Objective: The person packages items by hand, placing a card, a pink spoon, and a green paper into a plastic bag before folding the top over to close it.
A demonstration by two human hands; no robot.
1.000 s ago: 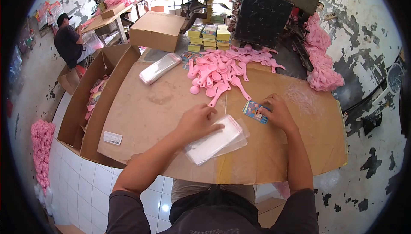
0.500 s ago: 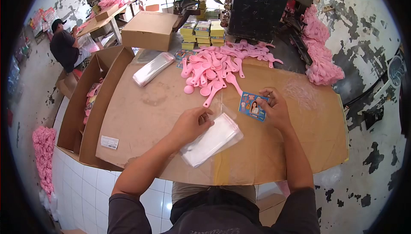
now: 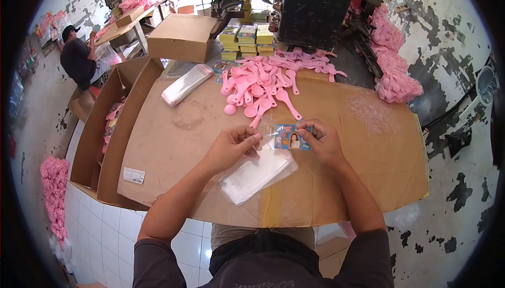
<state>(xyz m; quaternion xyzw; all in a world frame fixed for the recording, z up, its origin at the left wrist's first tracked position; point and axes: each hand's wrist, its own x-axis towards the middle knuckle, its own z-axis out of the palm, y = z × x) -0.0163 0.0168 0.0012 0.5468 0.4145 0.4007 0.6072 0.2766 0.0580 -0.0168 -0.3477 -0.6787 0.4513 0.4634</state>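
My right hand pinches a small blue printed card with a person's picture on it between thumb and fingers. Thumb and forefinger of my left hand are closed on the edge of a clear plastic bag, over a stack of clear plastic bags. The card's left edge is close to the left fingertips, above the stack's upper end. Just beyond both hands lies a heap of pink plastic measuring spoons, some reaching nearly to the left fingers.
Another bundle of clear bags lies at left on the cardboard-covered table. Behind the spoons stand stacked cards, a closed carton and a black machine. An open carton flanks the table; a person sits beyond.
My right hand has brought the card left, from beside the bag stack to over its upper end, turning it level. My left hand has shifted slightly up, its fingers closing on the bag edge.
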